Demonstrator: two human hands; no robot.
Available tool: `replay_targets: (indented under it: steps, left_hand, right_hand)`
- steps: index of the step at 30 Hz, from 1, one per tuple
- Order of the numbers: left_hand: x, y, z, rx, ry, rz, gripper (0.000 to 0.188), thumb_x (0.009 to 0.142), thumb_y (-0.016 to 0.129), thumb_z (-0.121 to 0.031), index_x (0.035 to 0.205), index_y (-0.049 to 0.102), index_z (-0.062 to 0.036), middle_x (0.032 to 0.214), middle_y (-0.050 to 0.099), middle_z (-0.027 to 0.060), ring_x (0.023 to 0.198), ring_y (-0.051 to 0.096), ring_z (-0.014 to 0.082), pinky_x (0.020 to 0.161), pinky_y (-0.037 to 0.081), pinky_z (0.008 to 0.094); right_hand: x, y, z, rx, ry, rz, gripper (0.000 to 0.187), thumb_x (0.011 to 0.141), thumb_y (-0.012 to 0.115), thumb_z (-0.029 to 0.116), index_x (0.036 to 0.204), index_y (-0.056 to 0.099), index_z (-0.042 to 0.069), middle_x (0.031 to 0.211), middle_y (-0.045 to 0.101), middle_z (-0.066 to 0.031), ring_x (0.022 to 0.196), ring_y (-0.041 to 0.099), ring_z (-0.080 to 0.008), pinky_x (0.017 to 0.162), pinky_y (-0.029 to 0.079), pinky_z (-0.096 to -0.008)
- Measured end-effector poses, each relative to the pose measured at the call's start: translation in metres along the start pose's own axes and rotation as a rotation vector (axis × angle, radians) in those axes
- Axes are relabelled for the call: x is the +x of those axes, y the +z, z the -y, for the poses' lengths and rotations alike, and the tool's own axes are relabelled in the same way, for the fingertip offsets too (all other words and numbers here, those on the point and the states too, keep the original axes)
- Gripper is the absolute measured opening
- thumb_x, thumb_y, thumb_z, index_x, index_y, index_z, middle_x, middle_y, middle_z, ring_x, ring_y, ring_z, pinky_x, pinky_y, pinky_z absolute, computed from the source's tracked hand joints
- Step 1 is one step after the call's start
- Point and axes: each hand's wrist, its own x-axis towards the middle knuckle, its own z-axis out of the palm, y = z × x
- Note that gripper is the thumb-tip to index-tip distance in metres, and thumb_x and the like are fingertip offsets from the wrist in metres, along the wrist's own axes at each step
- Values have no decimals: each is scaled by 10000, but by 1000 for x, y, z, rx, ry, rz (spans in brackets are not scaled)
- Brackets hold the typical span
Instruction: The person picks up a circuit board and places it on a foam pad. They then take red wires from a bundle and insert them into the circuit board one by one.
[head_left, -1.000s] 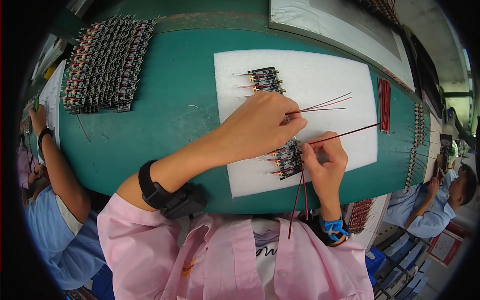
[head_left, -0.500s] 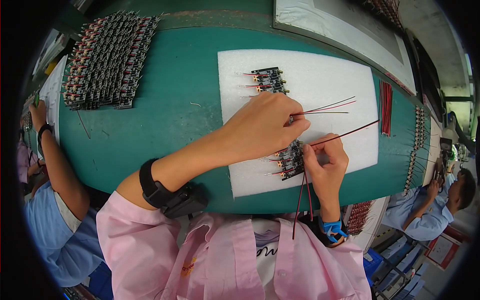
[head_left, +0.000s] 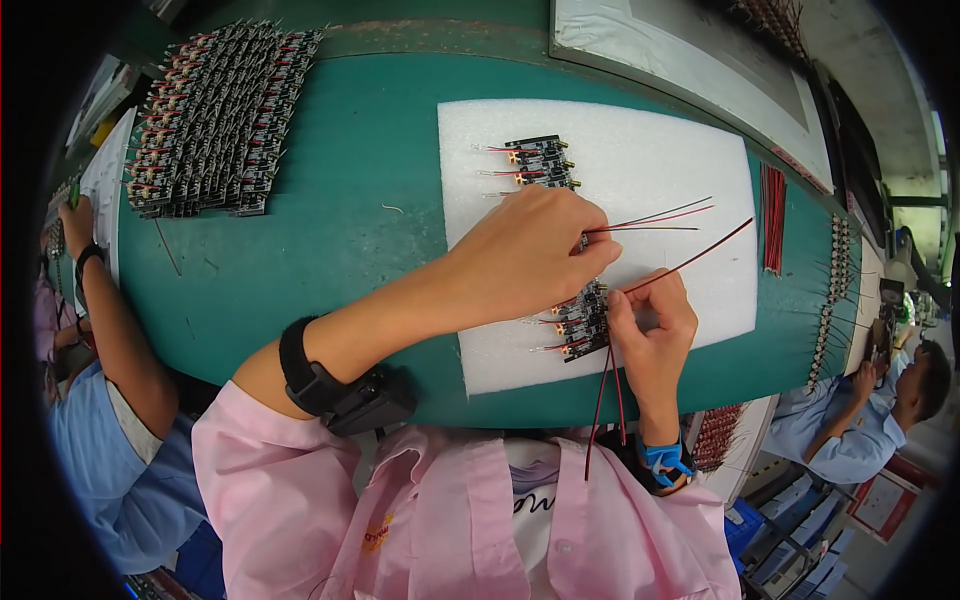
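A panel of small black circuit boards [head_left: 583, 325] lies on a white foam sheet [head_left: 690, 160], short red wires and pale tips along its left edge. Across its middle reaches my left hand [head_left: 545, 240], pinching thin red and black wires [head_left: 655, 214] that point right from the fingertips; the hand hides that part of the panel. By the panel's lower right edge, my right hand [head_left: 655, 330] has thumb and forefinger closed on dark red and black wires [head_left: 715, 247]. Some run up to the right, while other ends hang below toward my shirt.
Stacked wired circuit boards [head_left: 215, 120] fill the green table's [head_left: 350, 150] far left. A bundle of red wires [head_left: 772, 218] lies right of the foam, with a row of small parts [head_left: 828, 300] beyond. A white-framed panel [head_left: 690, 75] borders the back. People sit on both sides.
The long wire ends in my right hand have swung upward, pointing more steeply to the upper right. Both hands stay almost in place.
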Motion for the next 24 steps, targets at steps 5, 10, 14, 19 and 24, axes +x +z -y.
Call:
replay_targets:
  steps: [5, 10, 14, 19, 24]
  left_hand:
    - [3, 0, -1, 1, 20, -10, 229, 741, 541, -152, 662, 538, 62, 471, 415, 64, 440, 340, 96, 415, 284, 274]
    - [6, 0, 2, 35, 69, -49, 212, 740, 540, -151, 669, 552, 49, 496, 475, 93, 436, 409, 116, 427, 329, 277]
    - [-4, 2, 9, -44, 80, -59, 219, 736, 518, -154, 640, 548, 41, 483, 491, 143, 433, 502, 191, 437, 387, 321]
    - [11, 21, 14, 25, 320, -198, 202, 685, 498, -130, 620, 549, 54, 546, 520, 215, 520, 544, 310, 533, 421, 395]
    - [6, 3, 4, -176, 233, -154, 247, 716, 481, -151, 607, 550, 59, 561, 533, 181, 502, 538, 264, 518, 415, 380]
  right_hand:
    - [2, -1, 0, -9, 1, -10, 131, 603, 607, 15, 586, 478, 27, 577, 448, -63, 575, 424, -207, 563, 327, -308]
    - [7, -1, 2, -48, -95, 6, 127, 603, 596, 2, 599, 472, 27, 587, 451, -75, 584, 430, -232, 571, 330, -323]
    - [4, -2, 9, -161, -239, 69, 108, 656, 568, -2, 635, 464, -20, 606, 450, -93, 560, 450, -203, 530, 359, -288]
    - [-2, -18, 4, -122, -134, 162, 87, 674, 568, -4, 658, 485, -21, 630, 459, -113, 580, 442, -244, 548, 356, -331]
    - [4, -18, 21, -24, -274, 244, 63, 737, 546, 32, 724, 536, -28, 657, 515, -99, 590, 474, -182, 550, 387, -280]
